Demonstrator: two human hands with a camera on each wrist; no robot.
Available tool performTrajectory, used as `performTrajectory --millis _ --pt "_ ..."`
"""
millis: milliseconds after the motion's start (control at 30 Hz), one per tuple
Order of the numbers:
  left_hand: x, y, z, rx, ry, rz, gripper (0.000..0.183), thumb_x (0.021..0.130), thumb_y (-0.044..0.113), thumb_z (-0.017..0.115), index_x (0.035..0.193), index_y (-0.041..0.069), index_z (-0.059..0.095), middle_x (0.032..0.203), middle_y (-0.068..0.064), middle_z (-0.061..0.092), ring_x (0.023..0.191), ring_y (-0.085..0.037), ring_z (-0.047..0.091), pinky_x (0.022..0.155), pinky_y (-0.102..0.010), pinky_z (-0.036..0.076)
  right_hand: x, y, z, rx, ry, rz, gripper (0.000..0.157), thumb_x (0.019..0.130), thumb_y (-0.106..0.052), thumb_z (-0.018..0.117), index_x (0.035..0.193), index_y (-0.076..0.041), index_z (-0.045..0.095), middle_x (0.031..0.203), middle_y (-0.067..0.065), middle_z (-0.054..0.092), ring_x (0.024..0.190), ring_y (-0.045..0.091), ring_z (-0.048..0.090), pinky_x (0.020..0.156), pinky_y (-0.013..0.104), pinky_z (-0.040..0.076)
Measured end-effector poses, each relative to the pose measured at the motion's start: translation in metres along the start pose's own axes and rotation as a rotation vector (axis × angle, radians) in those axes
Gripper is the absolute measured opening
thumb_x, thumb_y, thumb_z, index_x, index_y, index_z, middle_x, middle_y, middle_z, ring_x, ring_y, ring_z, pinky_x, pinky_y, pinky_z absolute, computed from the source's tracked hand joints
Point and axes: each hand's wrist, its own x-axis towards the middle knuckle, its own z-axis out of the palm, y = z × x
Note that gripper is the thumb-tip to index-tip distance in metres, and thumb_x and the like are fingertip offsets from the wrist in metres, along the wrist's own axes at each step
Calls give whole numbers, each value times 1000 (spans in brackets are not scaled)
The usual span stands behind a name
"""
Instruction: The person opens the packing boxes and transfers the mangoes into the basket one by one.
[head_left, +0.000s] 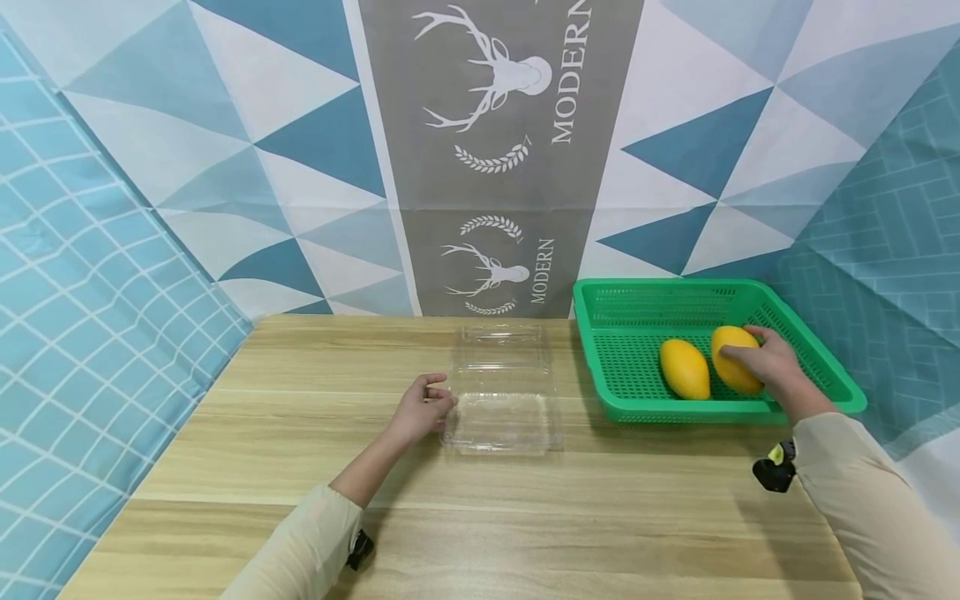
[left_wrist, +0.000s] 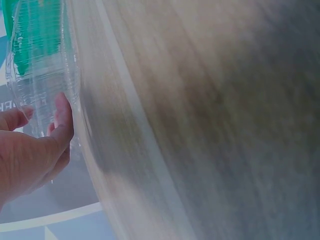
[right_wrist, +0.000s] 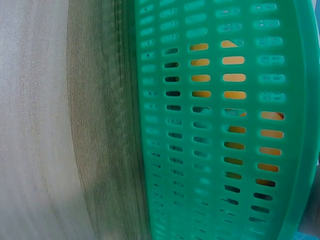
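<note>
In the head view, my right hand point(head_left: 769, 360) grips a yellow mango point(head_left: 733, 360) inside the green basket point(head_left: 618, 410). Beside it, a second mango point(head_left: 684, 368) lies on the basket floor. Through the basket's slots, the right wrist view shows patches of yellow mango point(right_wrist: 234, 77), with the right hand mostly hidden. My left hand point(head_left: 422, 410) rests at the left edge of a clear plastic clamshell box point(head_left: 502, 421), its fingers loosely bent against the side. The box's lid point(head_left: 501, 348) is folded back toward the wall. Nothing is visible inside the box.
Both stand on a wood-grain table point(head_left: 480, 517), the basket at the back right and the box at the back middle. A patterned cloth wall point(head_left: 480, 183) rises behind the table's far edge. Blue tiled-pattern sheets point(head_left: 90, 292) hang at either side.
</note>
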Motion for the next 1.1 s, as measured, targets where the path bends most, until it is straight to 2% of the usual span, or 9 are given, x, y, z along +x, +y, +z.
performTrajectory --millis 267,500,633,867,1100 --pt "0 1 -1 -18 -24 -2 54 93 7 55 140 0 31 118 -19 46 104 -32 54 84 -46 56 4 5 -2 -1 -2 19 87 91 -40 50 147 6 1 138 42 17 110 50 42 63 26 51" --pt "-17 22 0 -9 -42 -2 52 93 4 53 139 -4 30 117 -21 46 106 -37 52 88 -49 54 6 5 -2 -1 -5 37 89 89 -41 52 147 6 1 138 42 17 109 49 42 60 25 52" --pt "-22 27 1 -11 -37 5 51 93 4 53 139 -4 31 116 -21 46 105 -36 53 88 -49 54 7 6 -3 -9 -11 43 91 89 -41 52 147 6 1 138 42 17 109 49 42 60 26 51" --pt "-19 24 1 -9 -32 12 51 93 3 53 138 -5 31 115 -21 46 102 -34 54 87 -49 54 10 9 -4 -31 -17 59 93 88 -43 53 146 8 1 136 42 19 107 48 43 64 30 52" --pt "0 -1 -1 -6 -4 5 53 92 7 56 139 1 33 116 -18 47 100 -29 55 81 -45 57 13 10 -3 -35 -31 62 93 87 -41 55 145 9 2 133 41 23 105 46 45 58 24 50"
